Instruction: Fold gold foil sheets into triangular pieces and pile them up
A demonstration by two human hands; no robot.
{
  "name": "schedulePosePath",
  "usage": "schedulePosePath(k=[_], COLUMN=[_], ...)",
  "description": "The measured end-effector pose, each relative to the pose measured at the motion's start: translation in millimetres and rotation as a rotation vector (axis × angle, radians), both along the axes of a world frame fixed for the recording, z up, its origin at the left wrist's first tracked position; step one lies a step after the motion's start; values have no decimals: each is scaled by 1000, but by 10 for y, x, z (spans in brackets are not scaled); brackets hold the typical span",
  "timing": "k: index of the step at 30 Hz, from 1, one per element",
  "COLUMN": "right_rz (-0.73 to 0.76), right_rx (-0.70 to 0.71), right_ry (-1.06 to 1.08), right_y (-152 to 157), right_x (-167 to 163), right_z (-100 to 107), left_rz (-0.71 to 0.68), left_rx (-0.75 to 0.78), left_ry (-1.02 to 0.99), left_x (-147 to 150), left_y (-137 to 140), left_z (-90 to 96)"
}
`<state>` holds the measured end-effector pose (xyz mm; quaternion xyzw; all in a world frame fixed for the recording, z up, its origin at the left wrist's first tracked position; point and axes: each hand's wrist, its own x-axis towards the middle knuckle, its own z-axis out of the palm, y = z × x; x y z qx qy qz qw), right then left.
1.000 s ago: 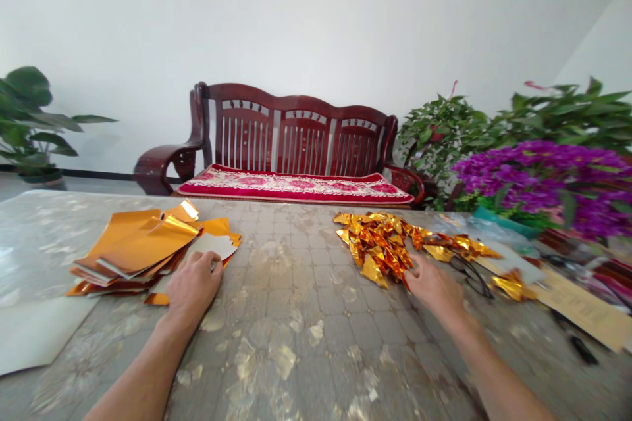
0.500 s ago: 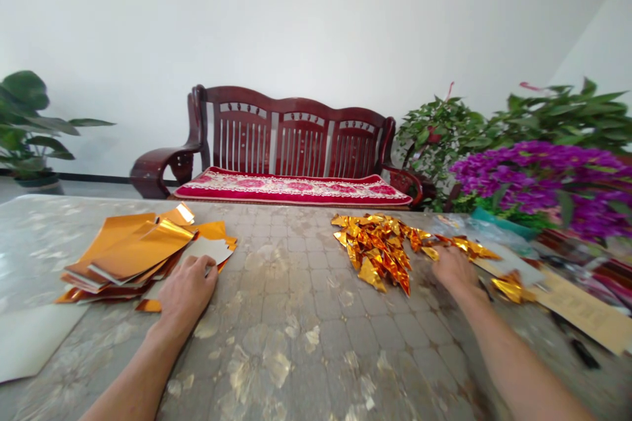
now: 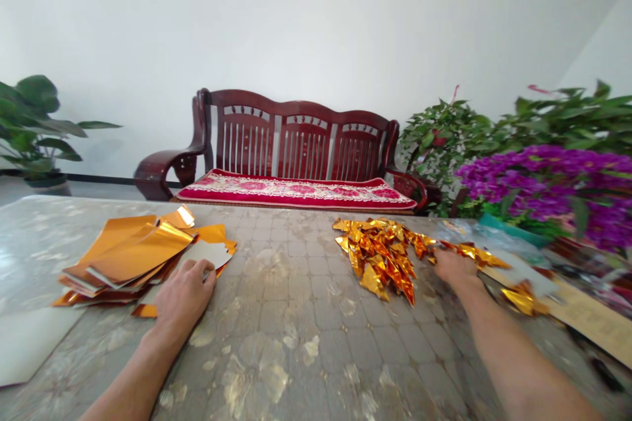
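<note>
My left hand [image 3: 186, 293] rests at the right edge of a loose stack of gold foil paper sheets [image 3: 131, 247], some showing their white backs. Its fingers are curled together near a white-backed sheet [image 3: 212, 252], and whether they grip it is hidden. On the right, my right hand [image 3: 455, 268] lies low on the table beside a pile of folded gold foil pieces [image 3: 378, 253]. Its fingers are bunched at a strand of pieces trailing from that pile, their tips partly hidden. More folded foil [image 3: 481, 254] shows just behind the hand.
A patterned cover lies on the table [image 3: 281, 316]. At the left edge is a pale sheet [image 3: 37, 342]. Right of my forearm are a crumpled gold piece [image 3: 526, 299], tan cardboard [image 3: 592, 319] and purple flowers [image 3: 548, 181]. A wooden bench [image 3: 296, 145] stands beyond the table.
The view has shifted slightly. My right hand has edged left towards the pile and covers a foil piece that showed before it. The left hand stays by the paper stack.
</note>
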<state>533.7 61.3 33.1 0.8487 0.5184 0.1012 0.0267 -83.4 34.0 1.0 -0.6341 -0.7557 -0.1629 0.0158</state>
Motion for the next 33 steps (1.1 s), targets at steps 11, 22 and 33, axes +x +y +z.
schedulePosePath(k=[11, 22, 33], right_rz=[-39, 101, 135], right_rx=[-92, 214, 201], right_ry=[-76, 131, 199], right_y=[-241, -90, 433], right_x=[-187, -400, -512], right_z=[157, 401, 189], left_rz=[7, 4, -8], left_rx=[-1, -7, 14], left_ry=[7, -12, 7], left_x=[-13, -6, -12], left_y=[11, 13, 14], left_z=[-23, -23, -37])
